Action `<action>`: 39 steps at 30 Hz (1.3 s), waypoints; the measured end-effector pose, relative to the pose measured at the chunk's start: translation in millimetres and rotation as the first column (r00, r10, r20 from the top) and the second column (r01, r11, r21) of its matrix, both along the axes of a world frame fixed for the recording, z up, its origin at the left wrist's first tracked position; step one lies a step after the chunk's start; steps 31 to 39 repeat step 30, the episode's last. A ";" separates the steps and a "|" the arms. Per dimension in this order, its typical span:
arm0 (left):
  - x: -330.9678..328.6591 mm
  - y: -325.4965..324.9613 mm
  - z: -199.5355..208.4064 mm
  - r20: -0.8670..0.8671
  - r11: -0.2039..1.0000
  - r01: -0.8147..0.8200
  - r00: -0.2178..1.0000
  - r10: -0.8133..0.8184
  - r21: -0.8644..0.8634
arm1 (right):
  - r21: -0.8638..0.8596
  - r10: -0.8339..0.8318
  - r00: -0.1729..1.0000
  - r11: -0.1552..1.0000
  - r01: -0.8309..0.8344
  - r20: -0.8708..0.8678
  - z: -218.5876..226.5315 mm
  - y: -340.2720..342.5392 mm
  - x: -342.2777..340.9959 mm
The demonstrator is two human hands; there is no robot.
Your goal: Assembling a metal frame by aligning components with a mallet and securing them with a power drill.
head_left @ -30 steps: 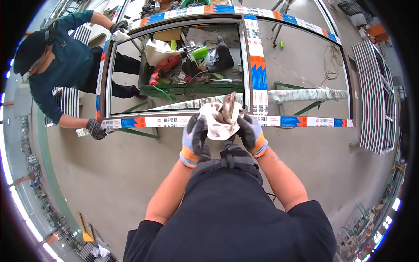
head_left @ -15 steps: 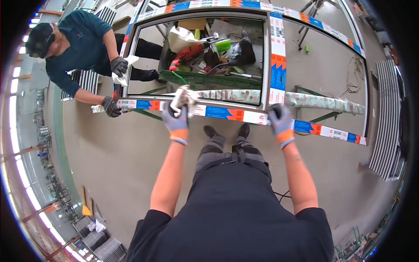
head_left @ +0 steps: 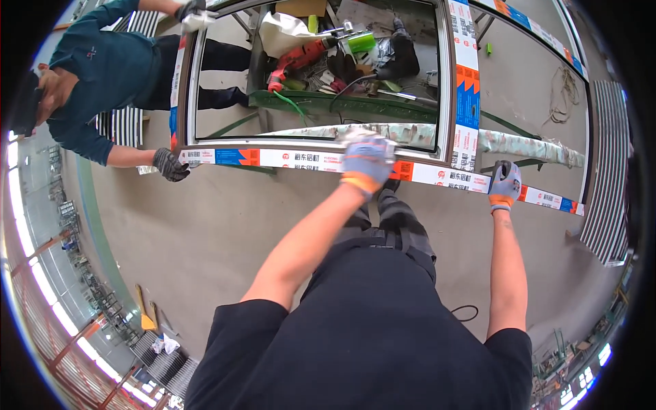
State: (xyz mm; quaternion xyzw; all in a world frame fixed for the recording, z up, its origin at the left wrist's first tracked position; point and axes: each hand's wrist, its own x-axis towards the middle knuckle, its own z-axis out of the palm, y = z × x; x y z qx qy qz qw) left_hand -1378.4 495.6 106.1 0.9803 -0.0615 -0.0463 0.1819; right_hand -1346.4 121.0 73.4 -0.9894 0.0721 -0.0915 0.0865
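In front of me lies a large window frame [head_left: 287, 159] covered with blue, orange and white protective tape, with a glass pane set in its left part. My left hand [head_left: 369, 162], in a grey and orange glove, is closed on a crumpled whitish rag [head_left: 362, 134], pressed at the inner edge of the near rail; both are smeared by motion. Farther right, my gloved right hand [head_left: 506, 183] has its fingers wrapped round the same rail. A co-worker's gloved hand [head_left: 171, 165] touches the near left corner; their other hand [head_left: 195, 12] holds a white cloth at the far left.
Beneath the glass, a green-edged bench [head_left: 383, 109] carries a red power drill [head_left: 297, 61], a bright green item [head_left: 361, 43] and assorted tools. A wrapped bar [head_left: 526, 149] runs under the frame. Striped metal profiles [head_left: 608, 171] are stacked at the right. The co-worker [head_left: 109, 65] stands at the left.
My left hand has moved right along the near rail with the rag. My right hand has shifted right along it too. The co-worker's cloth hand has moved away to the far side.
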 end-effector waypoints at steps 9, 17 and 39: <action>-29.0 214.7 -2.2 0.025 0.955 -0.167 0.986 0.165 0.247 | -0.028 0.009 0.999 1.000 -0.010 -0.052 -4.0 -4.5 -3.4; 16.2 0.4 10.3 0.086 0.939 0.314 0.941 -0.327 0.138 | -0.079 -0.010 0.992 0.997 0.000 -0.128 -8.9 -5.7 4.7; -6.1 183.4 -10.0 -0.090 0.906 -0.022 0.994 0.066 0.423 | -0.064 0.037 0.999 0.997 -0.036 0.015 0.2 -6.4 -0.3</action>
